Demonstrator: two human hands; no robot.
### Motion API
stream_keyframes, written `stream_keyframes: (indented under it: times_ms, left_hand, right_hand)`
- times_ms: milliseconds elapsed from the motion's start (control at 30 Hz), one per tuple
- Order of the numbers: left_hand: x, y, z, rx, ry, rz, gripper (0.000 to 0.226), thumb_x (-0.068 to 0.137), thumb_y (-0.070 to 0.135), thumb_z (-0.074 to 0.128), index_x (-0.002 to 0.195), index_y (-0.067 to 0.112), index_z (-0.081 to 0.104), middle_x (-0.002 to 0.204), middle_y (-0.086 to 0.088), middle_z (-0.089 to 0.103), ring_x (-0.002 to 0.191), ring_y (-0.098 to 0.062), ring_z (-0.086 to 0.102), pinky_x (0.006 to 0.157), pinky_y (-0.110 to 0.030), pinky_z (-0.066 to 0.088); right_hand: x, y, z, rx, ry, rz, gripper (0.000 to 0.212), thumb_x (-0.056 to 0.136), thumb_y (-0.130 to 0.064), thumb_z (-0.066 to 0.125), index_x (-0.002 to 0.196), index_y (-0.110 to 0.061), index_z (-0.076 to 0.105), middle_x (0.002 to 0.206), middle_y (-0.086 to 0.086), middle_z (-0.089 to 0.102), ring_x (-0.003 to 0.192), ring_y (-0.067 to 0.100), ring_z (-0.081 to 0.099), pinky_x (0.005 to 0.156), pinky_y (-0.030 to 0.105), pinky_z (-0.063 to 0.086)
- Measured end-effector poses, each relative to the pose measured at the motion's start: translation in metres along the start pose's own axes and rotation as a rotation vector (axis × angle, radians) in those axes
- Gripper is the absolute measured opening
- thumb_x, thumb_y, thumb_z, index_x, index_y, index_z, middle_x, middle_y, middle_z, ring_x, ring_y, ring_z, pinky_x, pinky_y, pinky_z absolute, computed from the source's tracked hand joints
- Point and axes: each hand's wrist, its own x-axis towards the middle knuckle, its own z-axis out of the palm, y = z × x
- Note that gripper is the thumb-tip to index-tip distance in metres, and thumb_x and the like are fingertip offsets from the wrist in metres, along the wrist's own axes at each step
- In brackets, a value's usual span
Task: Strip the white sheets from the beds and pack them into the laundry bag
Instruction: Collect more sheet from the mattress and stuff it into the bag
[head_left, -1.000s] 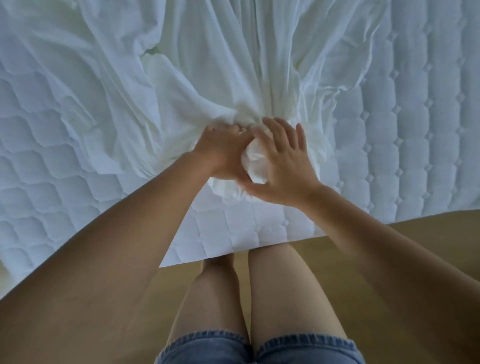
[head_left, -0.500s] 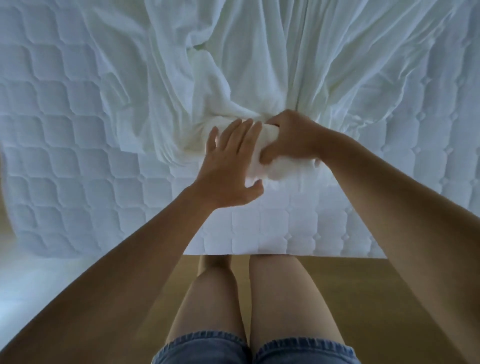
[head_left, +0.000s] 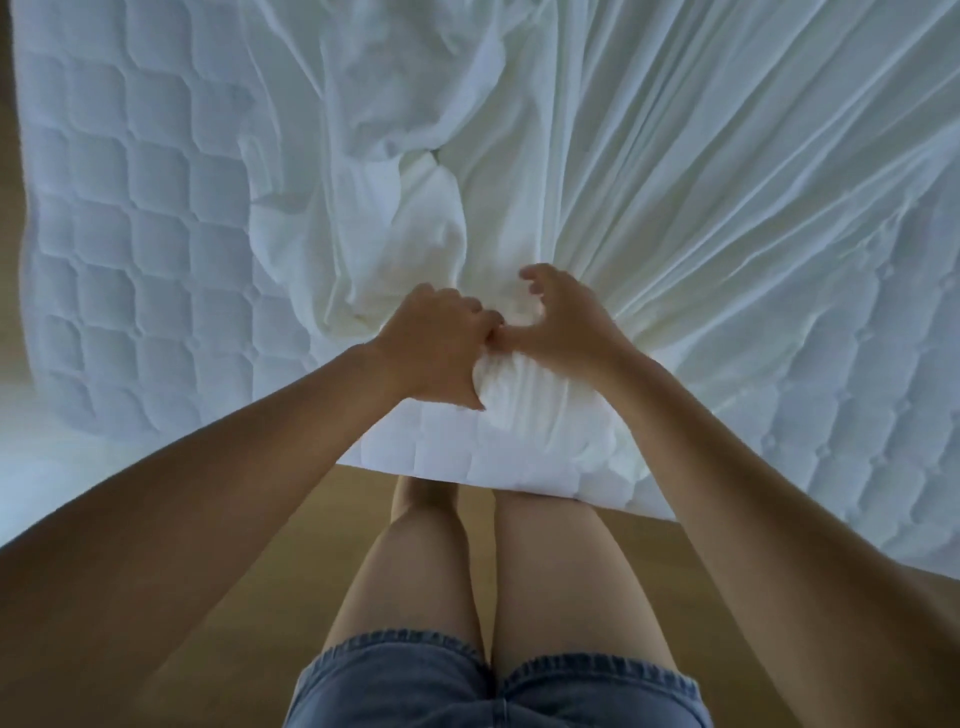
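A white sheet (head_left: 649, 171) lies rumpled over a quilted white mattress (head_left: 130, 234), its folds drawn in towards the near edge. A gathered wad of that sheet (head_left: 535, 410) sits at the mattress edge under both hands. My left hand (head_left: 434, 353) grips the wad from the left, fingers curled into the cloth. My right hand (head_left: 563, 322) is beside it with its fingers arched and spread just over the folds and its thumb against the wad. No laundry bag is in view.
A wooden floor (head_left: 260, 545) runs along the near side of the bed, where my bare legs and denim shorts (head_left: 488, 686) stand against the mattress edge. Bare quilted mattress shows at the left and at the far right (head_left: 857, 415).
The hands have swapped roles: the left, flat on the wad before, now grips it; the right has let go and reaches forward over the folds. More sheet is bunched at the edge.
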Motion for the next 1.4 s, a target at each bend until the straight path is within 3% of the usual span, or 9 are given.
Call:
stream_keyframes:
  times_ms: [67, 233, 400, 567, 700, 900, 1067, 1200, 1400]
  left_hand:
    - [0.018, -0.002, -0.018, -0.121, -0.096, -0.08, 0.074, 0.059, 0.066, 0.073, 0.12, 0.029, 0.057, 0.099, 0.008, 0.064, 0.091, -0.02, 0.061, 0.076, -0.032, 0.044]
    - [0.041, -0.01, -0.043, -0.333, -0.18, -0.211, 0.082, 0.052, 0.055, 0.084, 0.123, 0.024, 0.056, 0.108, 0.002, 0.064, 0.099, -0.026, 0.06, 0.079, -0.033, 0.047]
    - [0.008, 0.017, 0.013, -0.04, 0.554, -0.166, 0.088, 0.071, 0.043, 0.073, 0.139, -0.001, 0.041, 0.14, -0.022, 0.046, 0.131, -0.038, 0.043, 0.104, -0.055, 0.035]
    - [0.019, 0.013, 0.021, 0.167, 0.166, -0.224, 0.122, 0.074, 0.051, 0.071, 0.143, 0.016, -0.024, 0.157, -0.024, -0.012, 0.145, -0.044, -0.005, 0.11, -0.065, 0.01]
    - [0.041, -0.016, -0.002, 0.066, 0.145, -0.182, 0.109, 0.072, 0.048, 0.071, 0.151, 0.026, -0.001, 0.157, -0.013, 0.003, 0.144, -0.034, 0.009, 0.113, -0.049, 0.016]
    - [0.058, -0.044, -0.046, -0.086, 0.136, -0.125, 0.106, 0.05, 0.05, 0.081, 0.141, 0.026, 0.033, 0.133, -0.005, 0.046, 0.117, -0.029, 0.05, 0.093, -0.042, 0.046]
    - [0.057, -0.032, -0.058, -0.125, 0.155, -0.173, 0.081, 0.057, 0.04, 0.08, 0.13, 0.026, 0.049, 0.114, -0.005, 0.056, 0.095, -0.027, 0.059, 0.076, -0.034, 0.047]
    - [0.043, -0.024, -0.07, -0.143, 0.085, -0.196, 0.069, 0.057, 0.043, 0.08, 0.119, 0.025, 0.054, 0.097, 0.0, 0.058, 0.078, -0.021, 0.054, 0.067, -0.03, 0.043]
    - [-0.025, -0.005, -0.009, -0.261, 0.001, -0.24, 0.08, 0.066, 0.058, 0.069, 0.133, 0.023, 0.044, 0.127, -0.001, 0.056, 0.117, -0.026, 0.053, 0.099, -0.04, 0.042]
  right_hand:
    - [-0.019, -0.006, -0.007, -0.282, 0.201, -0.145, 0.065, 0.085, -0.046, 0.059, 0.139, -0.016, 0.04, 0.136, 0.005, 0.046, 0.127, 0.025, 0.038, 0.1, 0.035, 0.033]
    - [-0.039, 0.009, 0.005, -0.823, 0.045, -0.225, 0.117, 0.07, -0.063, 0.069, 0.152, -0.018, 0.0, 0.158, 0.013, -0.003, 0.146, 0.033, -0.001, 0.113, 0.057, 0.004]
    - [0.017, 0.014, -0.03, -0.688, 0.016, -0.176, 0.122, 0.053, -0.061, 0.082, 0.151, -0.021, 0.019, 0.151, 0.01, 0.028, 0.137, 0.032, 0.029, 0.109, 0.047, 0.026]
    - [0.053, -0.009, -0.06, -0.461, -0.145, -0.124, 0.11, 0.042, -0.057, 0.086, 0.138, -0.027, 0.042, 0.125, 0.0, 0.054, 0.115, 0.024, 0.053, 0.096, 0.038, 0.045]
    - [0.05, -0.012, -0.068, -0.447, -0.05, -0.128, 0.115, 0.058, -0.057, 0.08, 0.15, -0.023, 0.019, 0.151, 0.006, 0.026, 0.14, 0.03, 0.021, 0.113, 0.05, 0.024]
    - [0.014, -0.027, -0.039, -0.973, 0.075, -0.177, 0.134, 0.057, -0.068, 0.075, 0.151, -0.018, -0.007, 0.157, 0.019, -0.002, 0.145, 0.039, -0.002, 0.111, 0.062, 0.006]
    - [0.024, -0.019, -0.043, -0.893, 0.231, -0.268, 0.088, 0.073, -0.048, 0.07, 0.143, -0.015, 0.028, 0.135, 0.009, 0.045, 0.122, 0.033, 0.044, 0.092, 0.044, 0.038]
    - [0.017, -0.026, -0.056, -0.788, 0.132, -0.318, 0.066, 0.074, -0.054, 0.066, 0.128, -0.023, 0.044, 0.113, 0.0, 0.062, 0.102, 0.027, 0.059, 0.074, 0.033, 0.037]
    - [-0.002, -0.029, -0.017, -0.774, -0.227, -0.303, 0.069, 0.067, -0.056, 0.072, 0.126, -0.033, 0.047, 0.103, -0.006, 0.066, 0.096, 0.022, 0.063, 0.078, 0.031, 0.045]
